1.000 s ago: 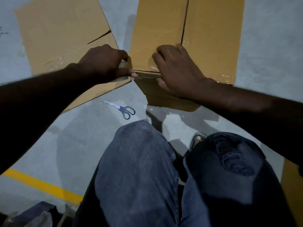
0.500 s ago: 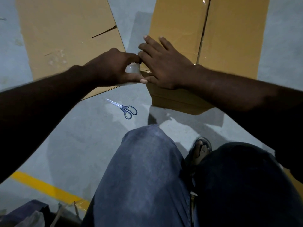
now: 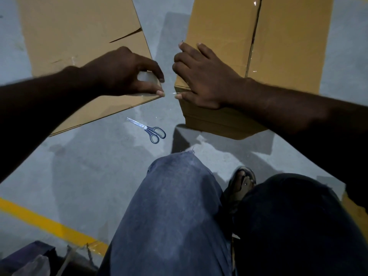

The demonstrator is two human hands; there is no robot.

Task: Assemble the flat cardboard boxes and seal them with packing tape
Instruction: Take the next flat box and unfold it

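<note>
With the left hand (image 3: pixel 127 74), grips a small translucent roll of clear packing tape (image 3: pixel 147 77), fingers curled over its top and thumb underneath, above the near right corner of a flat, unfolded sheet of brown cardboard (image 3: pixel 79 36) lying on the grey concrete floor (image 3: pixel 89 166). With the right hand (image 3: pixel 205 78), presses on the near left corner of an assembled brown cardboard box (image 3: pixel 288 46), fingers straight and spread on the top face, thumb against the near side just below the edge. Spans the gap between the two thumbs with a thin strand of clear tape (image 3: pixel 170 93); roll and box corner near each other but apart.

Standing on the floor right of the flat sheet, that box, with a strip of bare floor between them and glossy tape along the seam of its top flaps. Lying on the floor just off the sheet's near edge, below both hands: steel scissors with grey-blue handles (image 3: pixel 149 129), blades closed and pointing away to the left. Nearer still, two knees in blue jeans (image 3: pixel 175 206) and a sandalled foot (image 3: pixel 242 182) between them. Across the near left of the floor, a painted yellow line (image 3: pixel 45 222).
</note>
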